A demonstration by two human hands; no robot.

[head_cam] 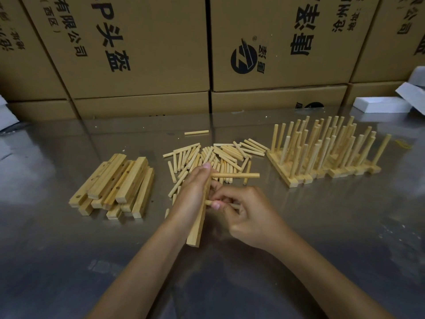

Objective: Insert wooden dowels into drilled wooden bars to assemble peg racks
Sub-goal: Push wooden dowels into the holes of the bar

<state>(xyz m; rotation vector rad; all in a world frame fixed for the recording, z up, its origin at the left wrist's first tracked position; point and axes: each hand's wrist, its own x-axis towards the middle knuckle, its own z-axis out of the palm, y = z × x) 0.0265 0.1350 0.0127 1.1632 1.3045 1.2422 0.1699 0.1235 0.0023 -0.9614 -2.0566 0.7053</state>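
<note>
My left hand (pixel 192 199) grips a drilled wooden bar (pixel 196 229) held on edge above the steel table, its near end pointing toward me. One dowel (pixel 236 175) sticks out of the bar to the right, near its far end. My right hand (pixel 248 215) pinches a second dowel (pixel 209 202) against the bar's right face, lower down. Whether its tip is inside a hole is hidden by my fingers. Loose dowels (pixel 218 157) lie in a heap just beyond my hands. A pile of drilled bars (pixel 115 187) lies to the left.
Finished peg racks (pixel 326 153) with upright dowels stand at the right. A single stray dowel (pixel 196 132) lies farther back. Cardboard boxes (pixel 142 49) wall off the table's far edge. White foam pieces (pixel 381 104) sit at the back right.
</note>
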